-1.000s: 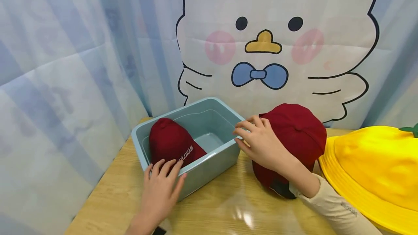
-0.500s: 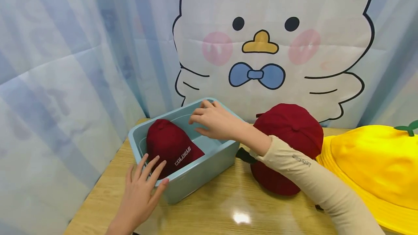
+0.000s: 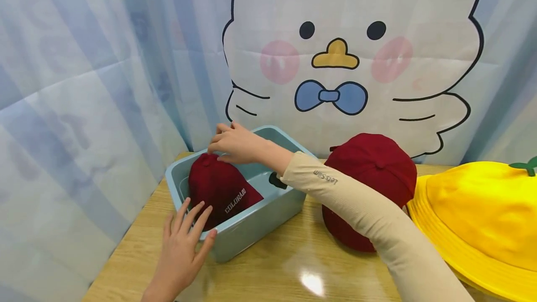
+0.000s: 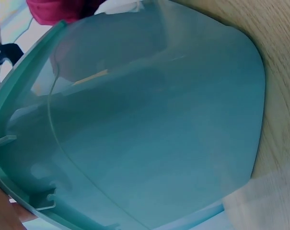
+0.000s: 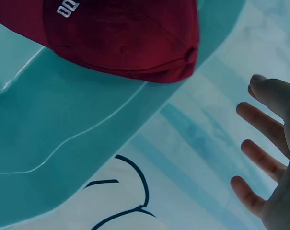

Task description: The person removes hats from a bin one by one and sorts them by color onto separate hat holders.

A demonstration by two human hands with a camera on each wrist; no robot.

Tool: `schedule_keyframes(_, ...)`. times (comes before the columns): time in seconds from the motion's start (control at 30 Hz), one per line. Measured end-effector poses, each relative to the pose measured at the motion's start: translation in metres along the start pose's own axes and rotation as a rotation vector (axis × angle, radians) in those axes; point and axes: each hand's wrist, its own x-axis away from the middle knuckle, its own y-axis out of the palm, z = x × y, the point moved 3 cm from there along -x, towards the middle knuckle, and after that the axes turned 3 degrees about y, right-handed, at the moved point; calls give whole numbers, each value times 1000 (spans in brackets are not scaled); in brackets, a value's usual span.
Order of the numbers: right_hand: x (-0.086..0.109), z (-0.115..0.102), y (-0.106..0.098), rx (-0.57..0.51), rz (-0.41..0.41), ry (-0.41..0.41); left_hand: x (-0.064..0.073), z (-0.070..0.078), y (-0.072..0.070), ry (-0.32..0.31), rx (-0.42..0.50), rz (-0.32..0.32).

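Observation:
A maroon baseball cap (image 3: 218,188) with white lettering lies inside the light blue plastic bin (image 3: 260,229), its crown toward the bin's far left corner. Just over the top of that crown is my right hand (image 3: 237,143). In the right wrist view, the fingers of this right hand (image 5: 279,143) are spread and apart from the maroon cap (image 5: 130,38). My left hand (image 3: 178,246) rests at the bin's near left corner, fingers fanned over the rim. Only a sliver of the left hand (image 4: 3,211) shows in the left wrist view, against the bin's rim.
To the right of the bin, a second maroon cap (image 3: 373,162) stands on the wooden table (image 3: 268,276), partly behind my right sleeve. Beyond it is a yellow bucket hat (image 3: 482,213) with a green sprout. A cartoon-printed curtain (image 3: 335,115) hangs close behind.
My right hand has moved left from the bin's right rim, across the bin, to above the cap's crown. My left hand has shifted slightly left along the near corner.

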Motion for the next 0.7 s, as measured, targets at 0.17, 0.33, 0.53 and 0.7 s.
schedule_keyframes(0.17, -16, -6, 14, 100, -40, 4, 2, -2, 2, 4, 22, 25)
schedule_keyframes(0.33, -24, -14, 29, 216, -119, -29, 2, -1, 3, -5, 30, 38)
schedule_keyframes(0.53, -28, -19, 41, 345, -199, -31, 2, 0, 2, -10, 31, 36)
schedule_keyframes(0.7, -32, -21, 48, 404, -234, -29, 2, 1, 2, -19, 28, 35)
